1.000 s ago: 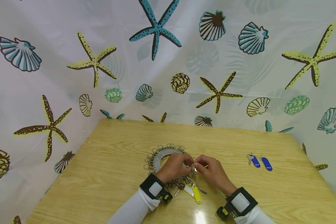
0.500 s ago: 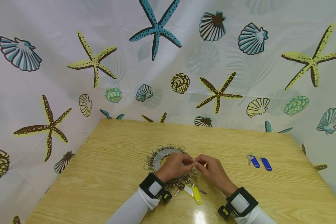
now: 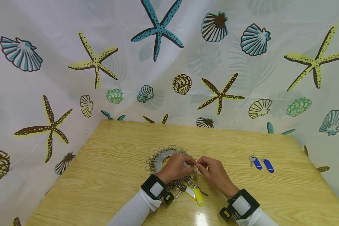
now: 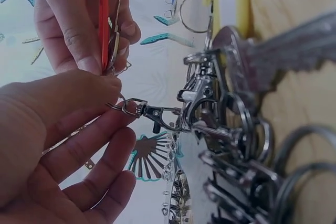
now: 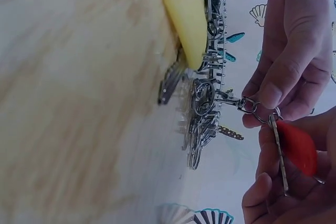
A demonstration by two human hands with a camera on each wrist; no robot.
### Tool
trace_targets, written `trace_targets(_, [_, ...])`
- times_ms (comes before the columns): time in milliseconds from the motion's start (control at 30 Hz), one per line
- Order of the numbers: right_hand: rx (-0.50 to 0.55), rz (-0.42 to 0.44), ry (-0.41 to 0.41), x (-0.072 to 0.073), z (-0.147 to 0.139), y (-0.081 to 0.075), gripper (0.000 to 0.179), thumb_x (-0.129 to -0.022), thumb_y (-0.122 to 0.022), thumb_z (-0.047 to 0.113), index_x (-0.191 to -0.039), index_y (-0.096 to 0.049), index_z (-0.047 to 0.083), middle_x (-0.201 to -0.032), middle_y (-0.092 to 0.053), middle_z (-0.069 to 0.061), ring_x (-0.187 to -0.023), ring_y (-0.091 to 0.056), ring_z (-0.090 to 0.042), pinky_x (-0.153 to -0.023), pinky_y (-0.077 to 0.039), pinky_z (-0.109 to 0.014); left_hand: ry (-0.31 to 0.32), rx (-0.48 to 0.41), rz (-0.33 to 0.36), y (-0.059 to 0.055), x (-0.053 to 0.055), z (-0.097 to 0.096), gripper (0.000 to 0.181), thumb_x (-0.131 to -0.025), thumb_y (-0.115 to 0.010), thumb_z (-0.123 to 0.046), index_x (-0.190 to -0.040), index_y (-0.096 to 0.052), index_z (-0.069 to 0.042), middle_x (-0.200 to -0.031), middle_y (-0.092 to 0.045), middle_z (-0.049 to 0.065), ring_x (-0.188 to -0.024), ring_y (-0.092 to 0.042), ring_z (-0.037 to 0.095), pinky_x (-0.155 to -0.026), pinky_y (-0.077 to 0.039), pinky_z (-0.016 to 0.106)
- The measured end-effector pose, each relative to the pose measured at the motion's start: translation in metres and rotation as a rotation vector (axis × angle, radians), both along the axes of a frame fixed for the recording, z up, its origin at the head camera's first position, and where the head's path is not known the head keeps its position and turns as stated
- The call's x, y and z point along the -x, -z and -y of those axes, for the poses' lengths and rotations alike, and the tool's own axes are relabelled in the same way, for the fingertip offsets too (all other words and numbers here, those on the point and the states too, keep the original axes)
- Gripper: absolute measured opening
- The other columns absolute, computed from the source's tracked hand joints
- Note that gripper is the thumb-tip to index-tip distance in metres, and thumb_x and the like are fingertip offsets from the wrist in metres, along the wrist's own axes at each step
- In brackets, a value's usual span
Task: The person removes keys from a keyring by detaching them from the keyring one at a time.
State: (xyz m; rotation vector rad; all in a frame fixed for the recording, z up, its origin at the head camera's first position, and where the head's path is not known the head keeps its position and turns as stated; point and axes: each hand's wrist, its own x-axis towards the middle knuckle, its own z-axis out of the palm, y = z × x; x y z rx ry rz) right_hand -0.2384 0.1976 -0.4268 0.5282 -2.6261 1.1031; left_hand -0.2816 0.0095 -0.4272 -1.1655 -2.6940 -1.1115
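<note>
A grey metal ring plate (image 3: 159, 161) lies on the table, fringed with swivel clasps and split rings. At its right side my left hand (image 3: 176, 168) pinches a split ring (image 4: 125, 104) joined to one swivel clasp (image 4: 152, 115), other fingers loosely bent. Opposite, close against it, my right hand (image 3: 214, 172) holds a red key tag (image 5: 298, 148) with a key (image 5: 280, 156) at that ring. Whether the tag's ring is threaded onto the split ring is hidden by fingertips. Just below the hands, yellow key tags (image 3: 198, 196) and keys (image 3: 180, 192) hang from clasps.
To the right on the wooden table (image 3: 115, 175) lie a blue key tag with a key (image 3: 257, 163) and another blue key tag (image 3: 268, 165). A patterned curtain (image 3: 124, 72) with starfish and shells surrounds the table's back and sides.
Both hands stay at the same spot beside the plate. Only the fingertips shift slightly around the ring; the tags on the table have not moved.
</note>
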Motion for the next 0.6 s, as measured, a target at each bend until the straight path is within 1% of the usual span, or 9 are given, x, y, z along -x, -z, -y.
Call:
trace_targets(100, [0.003, 0.007, 0.003, -0.0004, 0.0001, 0.0006, 0.008, -0.092, -0.065, 0.007, -0.089, -0.067, 0.014, -0.076, -0.062, 0.011, -0.062, -0.052, -0.005, -0.055, -0.043, -0.024, -0.005, 0.009, 0.002, -0.0008, -0.0005, -0.0001, 0.017, -0.087, -0.073, -0.016, -0.104, -0.074, -0.013, -0.097, -0.072, -0.001, -0.089, -0.067, 0.014, -0.073, -0.049, 0.018])
trace_targets(200, [-0.002, 0.005, 0.013, -0.0004, -0.0003, 0.0015, 0.007, -0.093, -0.065, 0.008, -0.089, -0.068, 0.014, -0.077, -0.061, 0.011, -0.062, -0.051, -0.005, -0.054, -0.043, -0.024, -0.005, 0.005, 0.028, -0.0001, -0.0004, 0.0004, 0.019, -0.089, -0.072, -0.019, -0.107, -0.073, -0.013, -0.100, -0.072, 0.000, -0.089, -0.067, 0.014, -0.074, -0.049, 0.019])
trace_targets(300, [-0.010, 0.006, 0.010, -0.0004, -0.0009, 0.0017, 0.007, -0.092, -0.066, 0.009, -0.090, -0.068, 0.016, -0.079, -0.062, 0.010, -0.063, -0.051, -0.004, -0.055, -0.042, -0.024, -0.007, -0.002, 0.059, 0.0019, 0.0007, 0.0012, 0.019, -0.091, -0.070, -0.022, -0.107, -0.073, -0.014, -0.098, -0.072, -0.001, -0.086, -0.066, 0.008, -0.072, -0.050, 0.019])
trace_targets(367, [-0.011, 0.008, -0.005, -0.0004, -0.0012, 0.0015, 0.008, -0.092, -0.066, 0.009, -0.090, -0.067, 0.017, -0.079, -0.063, 0.009, -0.063, -0.051, -0.004, -0.055, -0.043, -0.024, -0.009, -0.004, 0.074, 0.0029, 0.0013, 0.0018, 0.019, -0.091, -0.069, -0.024, -0.107, -0.074, -0.014, -0.095, -0.072, -0.003, -0.083, -0.065, 0.005, -0.071, -0.049, 0.018])
trace_targets(433, [-0.008, 0.007, -0.025, -0.0001, -0.0014, 0.0015, 0.009, -0.092, -0.066, 0.009, -0.090, -0.066, 0.018, -0.080, -0.064, 0.007, -0.064, -0.052, -0.004, -0.055, -0.043, -0.024, -0.011, -0.005, 0.079, 0.0032, 0.0018, 0.0020, 0.018, -0.092, -0.068, -0.024, -0.105, -0.074, -0.015, -0.092, -0.072, -0.004, -0.080, -0.064, 0.003, -0.069, -0.049, 0.018])
trace_targets(533, [-0.006, 0.001, -0.043, 0.0003, -0.0010, 0.0015, 0.009, -0.093, -0.065, 0.009, -0.090, -0.066, 0.018, -0.080, -0.065, 0.005, -0.063, -0.051, -0.005, -0.054, -0.042, -0.023, -0.007, -0.006, 0.080, 0.0027, 0.0019, 0.0023, 0.018, -0.091, -0.069, -0.022, -0.106, -0.075, -0.014, -0.092, -0.072, -0.003, -0.079, -0.064, 0.003, -0.067, -0.049, 0.017])
trace_targets(600, [-0.004, 0.006, -0.048, 0.0002, -0.0005, 0.0014, 0.008, -0.093, -0.065, 0.008, -0.090, -0.066, 0.016, -0.080, -0.065, 0.003, -0.063, -0.052, -0.005, -0.054, -0.043, -0.024, -0.001, -0.009, 0.068, 0.0025, 0.0021, 0.0023, 0.018, -0.091, -0.069, -0.020, -0.106, -0.075, -0.013, -0.092, -0.073, -0.002, -0.080, -0.065, 0.004, -0.067, -0.048, 0.016])
